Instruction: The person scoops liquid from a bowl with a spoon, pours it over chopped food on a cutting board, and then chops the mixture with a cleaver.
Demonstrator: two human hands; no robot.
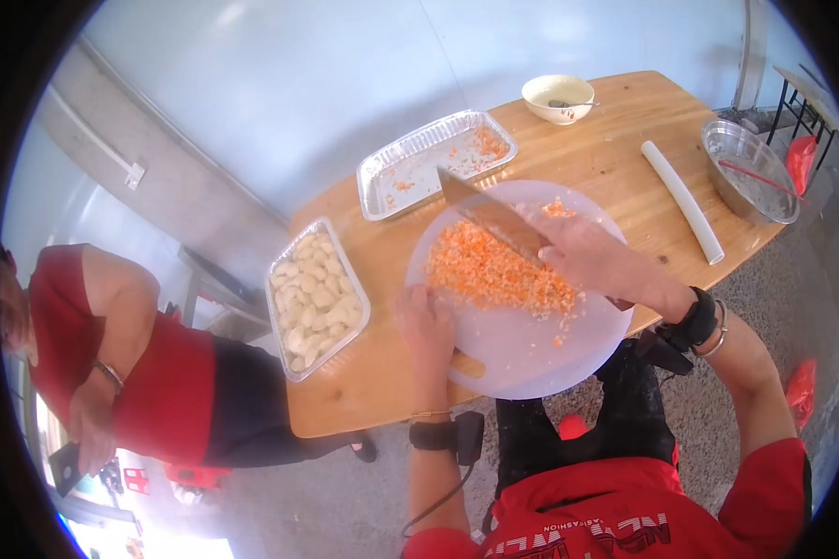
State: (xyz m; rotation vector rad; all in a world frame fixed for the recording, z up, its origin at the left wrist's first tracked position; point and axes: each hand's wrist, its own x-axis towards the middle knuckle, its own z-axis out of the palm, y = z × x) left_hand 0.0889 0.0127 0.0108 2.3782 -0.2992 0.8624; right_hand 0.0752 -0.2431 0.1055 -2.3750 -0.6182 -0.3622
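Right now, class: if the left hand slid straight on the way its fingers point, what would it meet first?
The left hand rests on the board, fingers pointing up the table. First in that line is probably the chopped carrot pile, though depth is hard to judge.

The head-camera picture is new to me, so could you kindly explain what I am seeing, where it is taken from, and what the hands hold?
There is no machine here: a person wears a camera on the head, looking down at their own two hands over a wooden table. The right hand grips a cleaver above a heap of chopped carrot on a round white cutting board. The left hand rests flat on the board's edge. Around it lie a foil tray of dumplings, a second foil tray with orange scraps, a small bowl, a white rolling pin and a steel bowl. Another person in red stands at the left.
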